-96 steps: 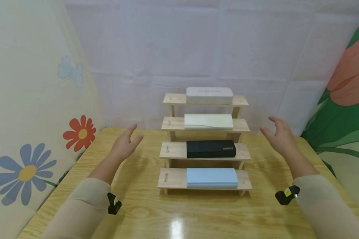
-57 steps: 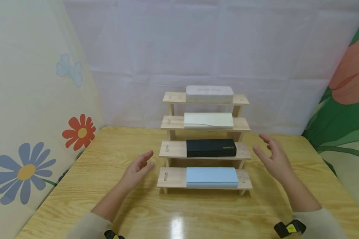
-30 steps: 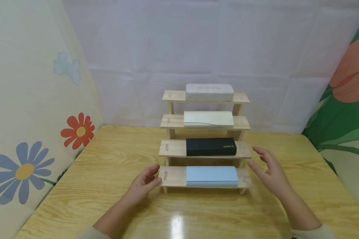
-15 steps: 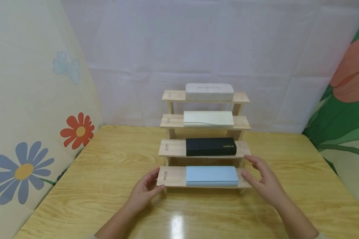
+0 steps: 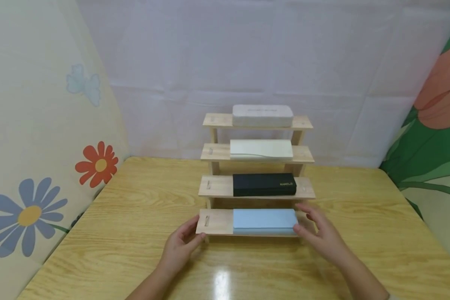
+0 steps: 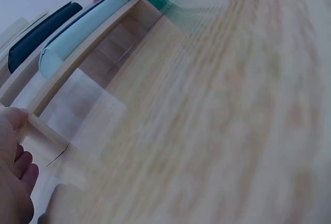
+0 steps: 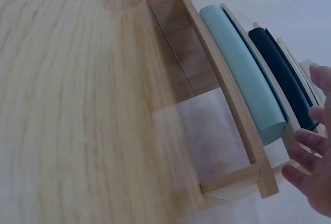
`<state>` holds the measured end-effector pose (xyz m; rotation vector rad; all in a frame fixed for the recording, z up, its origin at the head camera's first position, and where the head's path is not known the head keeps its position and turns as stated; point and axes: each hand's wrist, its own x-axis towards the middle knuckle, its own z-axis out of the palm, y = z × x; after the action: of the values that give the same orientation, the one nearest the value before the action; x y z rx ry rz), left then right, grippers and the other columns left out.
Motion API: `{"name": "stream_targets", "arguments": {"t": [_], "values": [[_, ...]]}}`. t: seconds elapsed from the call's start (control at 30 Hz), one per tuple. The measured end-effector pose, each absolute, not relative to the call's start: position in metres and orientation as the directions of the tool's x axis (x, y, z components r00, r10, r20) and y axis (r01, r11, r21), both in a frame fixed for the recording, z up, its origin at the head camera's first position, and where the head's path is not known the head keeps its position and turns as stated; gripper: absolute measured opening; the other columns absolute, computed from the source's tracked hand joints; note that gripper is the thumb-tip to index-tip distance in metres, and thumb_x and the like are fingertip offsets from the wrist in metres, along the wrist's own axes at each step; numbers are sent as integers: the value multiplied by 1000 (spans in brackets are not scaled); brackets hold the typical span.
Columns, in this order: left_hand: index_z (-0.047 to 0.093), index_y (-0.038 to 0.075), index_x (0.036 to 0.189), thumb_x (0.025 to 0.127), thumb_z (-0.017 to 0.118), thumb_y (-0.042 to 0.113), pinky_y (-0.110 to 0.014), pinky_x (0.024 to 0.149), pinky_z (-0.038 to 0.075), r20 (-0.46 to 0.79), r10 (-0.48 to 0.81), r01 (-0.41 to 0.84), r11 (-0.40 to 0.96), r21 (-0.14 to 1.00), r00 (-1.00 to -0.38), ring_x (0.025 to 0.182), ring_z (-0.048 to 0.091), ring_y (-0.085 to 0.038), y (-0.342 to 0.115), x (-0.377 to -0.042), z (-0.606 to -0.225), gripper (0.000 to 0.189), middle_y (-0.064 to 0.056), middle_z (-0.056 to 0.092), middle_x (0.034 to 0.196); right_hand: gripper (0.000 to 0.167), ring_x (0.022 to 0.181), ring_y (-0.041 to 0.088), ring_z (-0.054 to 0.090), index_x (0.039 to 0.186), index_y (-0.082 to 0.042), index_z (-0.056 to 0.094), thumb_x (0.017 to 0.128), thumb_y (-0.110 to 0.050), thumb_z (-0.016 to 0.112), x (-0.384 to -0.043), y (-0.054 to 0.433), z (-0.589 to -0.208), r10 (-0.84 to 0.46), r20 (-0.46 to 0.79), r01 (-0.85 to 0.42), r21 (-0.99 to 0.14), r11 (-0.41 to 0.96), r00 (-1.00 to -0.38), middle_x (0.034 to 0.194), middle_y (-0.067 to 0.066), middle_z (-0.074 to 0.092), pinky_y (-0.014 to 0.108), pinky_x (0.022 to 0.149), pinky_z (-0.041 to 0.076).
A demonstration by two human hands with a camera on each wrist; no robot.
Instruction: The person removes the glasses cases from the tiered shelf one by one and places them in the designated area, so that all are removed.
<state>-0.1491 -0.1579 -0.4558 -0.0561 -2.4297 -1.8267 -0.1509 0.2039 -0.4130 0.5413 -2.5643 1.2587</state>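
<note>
A four-tier wooden display stand (image 5: 215, 221) stands on the table, one case on each tier. My left hand (image 5: 180, 246) grips the left end of its lowest tier, thumb at the front edge and fingers behind. My right hand (image 5: 321, 236) is at the right end of the light blue glasses case (image 5: 264, 219) on that tier, thumb and fingers spread apart. In the right wrist view its fingers (image 7: 306, 158) hold nothing. A black case (image 5: 262, 184) with small gold lettering lies one tier up.
Above sit a cream case (image 5: 261, 149) with a wavy flap edge and, on top, a white rounded case (image 5: 262, 116). The wood-grain table (image 5: 142, 183) is backed by a white cloth (image 5: 217, 54), with flower-printed sheets at both sides.
Both hands have come down and inward toward the stand. The left has taken hold of the lowest tier's left end; the right has moved left to the light blue case. The cases stay put.
</note>
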Motion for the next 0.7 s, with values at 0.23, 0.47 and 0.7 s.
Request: {"name": "stream_targets", "arguments": {"t": [0.23, 0.47, 0.7], "values": [[56, -3, 132, 87, 72, 6, -32, 100, 53, 112, -71, 88, 285, 955, -991, 122, 60, -35, -156, -147, -457, 49, -21, 61, 132, 51, 123, 43, 53, 133, -2, 54, 87, -13, 73, -153, 199, -419, -220, 355, -415, -716, 561, -909, 135, 19, 57, 62, 102, 44], [56, -3, 133, 88, 72, 8, -33, 101, 52, 90, -76, 65, 277, 959, -993, 124, 58, -35, -155, -146, -457, 49, -20, 59, 135, 54, 121, 38, 56, 131, -3, 55, 84, -18, 78, -158, 197, -421, -240, 333, -409, -696, 590, -912, 132, 16, 59, 51, 102, 49], [55, -3, 133, 88, 72, 7, -33, 101, 52, 93, -77, 69, 268, 961, -993, 124, 58, -35, -155, -146, -458, 49, -20, 59, 135, 57, 117, 33, 58, 126, -2, 59, 77, -16, 83, -167, 194, -424, -286, 372, -468, -661, 587, -883, 129, 17, 60, 28, 104, 48]]}}
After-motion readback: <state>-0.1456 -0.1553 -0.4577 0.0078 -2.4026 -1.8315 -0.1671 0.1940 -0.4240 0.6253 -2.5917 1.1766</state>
